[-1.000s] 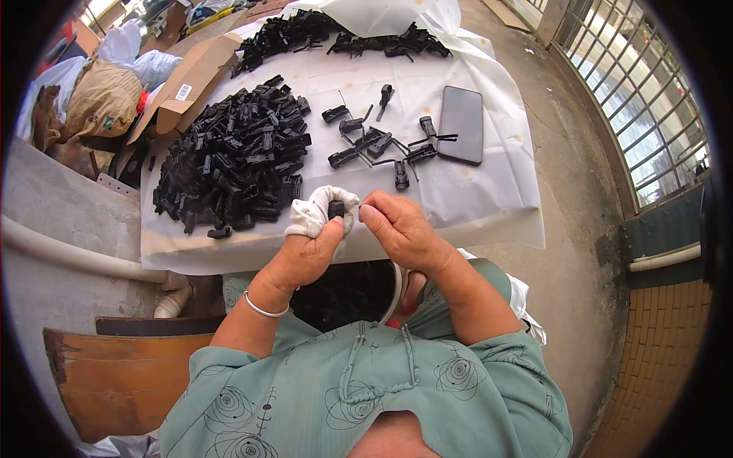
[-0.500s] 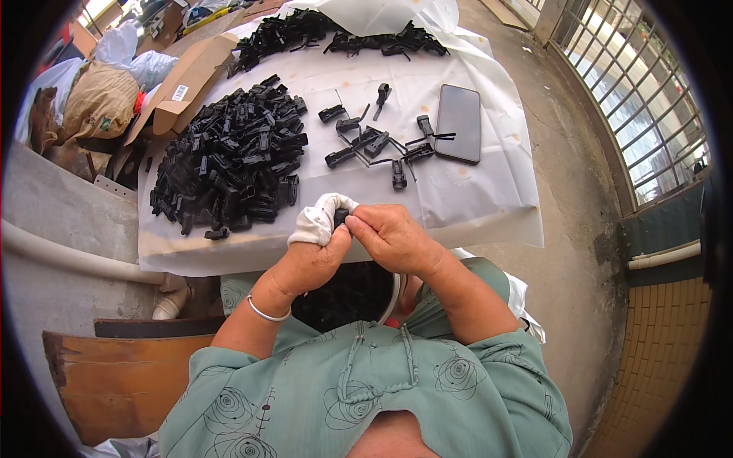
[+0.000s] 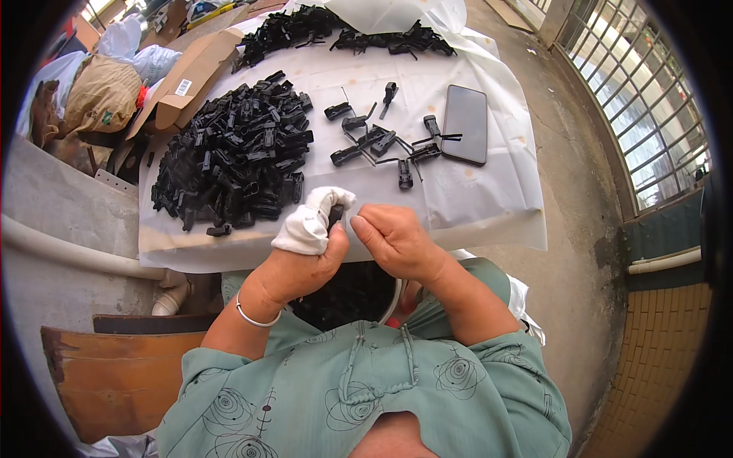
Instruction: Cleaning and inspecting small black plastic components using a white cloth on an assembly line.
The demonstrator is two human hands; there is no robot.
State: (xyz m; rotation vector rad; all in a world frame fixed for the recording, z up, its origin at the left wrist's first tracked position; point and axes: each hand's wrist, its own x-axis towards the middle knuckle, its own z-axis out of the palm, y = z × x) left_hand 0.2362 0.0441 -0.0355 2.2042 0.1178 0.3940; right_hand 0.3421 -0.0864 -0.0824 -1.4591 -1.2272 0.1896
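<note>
Over the table's front edge, my left hand (image 3: 305,244), its fingers covered by a white cloth glove with the thumb bare, is closed round a small black plastic part (image 3: 336,214). Only a bit of that part shows. Just to its right, a small gap away, my right hand (image 3: 393,237) is bare with fingers curled in and thumb pressed against them. Whatever it may hold is hidden. Beyond my left hand lies a big heap of black plastic parts (image 3: 237,156). Several similar parts with thin black strips (image 3: 380,142) are scattered farther back, right of the heap.
A white sheet covers the table (image 3: 473,202). A phone (image 3: 465,124) lies at its right, and more black parts (image 3: 294,32) line the far edge. Below my hands stands a round container (image 3: 396,299) of dark pieces. An opened cardboard box (image 3: 187,80) leans at the left.
My hands have come slightly apart. The left has shifted a little left with the black part, while the right stays nearly in place. The view has shifted slightly.
</note>
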